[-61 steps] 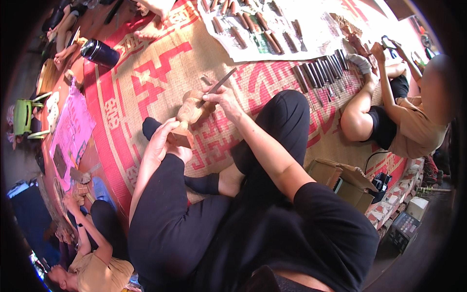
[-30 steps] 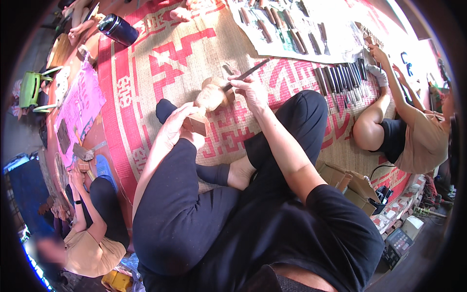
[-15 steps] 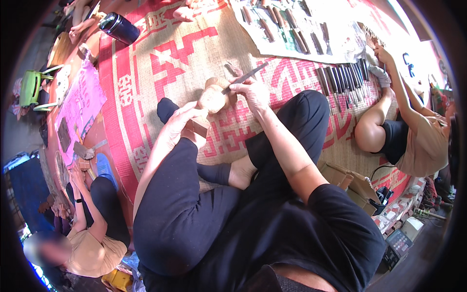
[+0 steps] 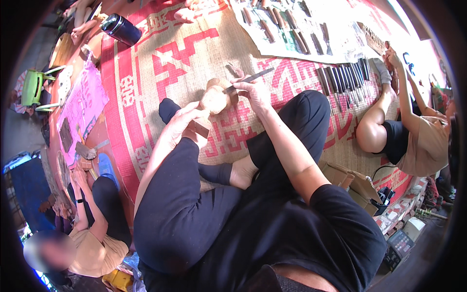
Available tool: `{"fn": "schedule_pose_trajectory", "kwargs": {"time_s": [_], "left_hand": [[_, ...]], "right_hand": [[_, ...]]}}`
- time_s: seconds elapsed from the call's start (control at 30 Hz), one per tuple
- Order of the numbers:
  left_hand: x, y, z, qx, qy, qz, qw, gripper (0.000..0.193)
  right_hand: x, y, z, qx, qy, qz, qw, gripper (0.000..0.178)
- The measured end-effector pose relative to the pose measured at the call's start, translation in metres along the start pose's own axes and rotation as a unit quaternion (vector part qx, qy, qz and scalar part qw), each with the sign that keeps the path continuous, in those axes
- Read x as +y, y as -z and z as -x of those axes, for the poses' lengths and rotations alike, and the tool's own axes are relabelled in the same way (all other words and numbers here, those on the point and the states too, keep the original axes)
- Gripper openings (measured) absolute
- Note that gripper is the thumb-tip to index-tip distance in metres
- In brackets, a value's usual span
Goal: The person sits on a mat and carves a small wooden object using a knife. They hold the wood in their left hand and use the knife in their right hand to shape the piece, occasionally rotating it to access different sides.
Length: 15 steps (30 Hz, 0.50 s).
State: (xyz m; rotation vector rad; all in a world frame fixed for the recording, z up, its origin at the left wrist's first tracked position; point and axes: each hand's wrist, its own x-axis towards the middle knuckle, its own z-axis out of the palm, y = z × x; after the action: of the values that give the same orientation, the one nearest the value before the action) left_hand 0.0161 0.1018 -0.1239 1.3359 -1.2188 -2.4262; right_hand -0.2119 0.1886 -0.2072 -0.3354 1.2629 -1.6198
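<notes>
A pale wooden carving (image 4: pixel 213 101) with rounded, gourd-like bulges and a square block end is held out above my lap. My left hand (image 4: pixel 181 124) is closed round its near end, beside the block. In my right hand (image 4: pixel 255 92) is a dark flat file (image 4: pixel 259 74), gripped between thumb and fingers. One end of the file lies against the carving's far bulge, and the other sticks out to the upper right. My fingers partly hide the file's middle.
Under me spreads a red and straw-coloured mat (image 4: pixel 194 53). Several dark-handled tools (image 4: pixel 343 80) lie in a row at right, more on a white sheet (image 4: pixel 272 46). A co-worker (image 4: pixel 423 136) sits right, another (image 4: pixel 97 243) left. A cardboard box (image 4: pixel 348 182) stands by my right knee.
My right hand has shifted slightly, and the file now slants less steeply, its outer end farther right. The carving stays nearly in place. The right co-worker's hands have moved.
</notes>
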Motion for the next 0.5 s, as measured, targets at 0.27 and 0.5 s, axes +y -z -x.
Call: {"fn": "schedule_pose_trajectory", "kwargs": {"time_s": [0.27,0.5], "left_hand": [[0.046,-0.05,0.033,0.045,0.056,-0.057,0.996,0.044],[0.043,-0.048,0.032,0.055,0.061,-0.06,0.995,0.05]], "right_hand": [[0.001,0.006,-0.007,0.016,-0.012,0.03,0.999,0.013],[-0.013,-0.006,0.005,0.017,-0.005,0.051,0.999,0.013]]}}
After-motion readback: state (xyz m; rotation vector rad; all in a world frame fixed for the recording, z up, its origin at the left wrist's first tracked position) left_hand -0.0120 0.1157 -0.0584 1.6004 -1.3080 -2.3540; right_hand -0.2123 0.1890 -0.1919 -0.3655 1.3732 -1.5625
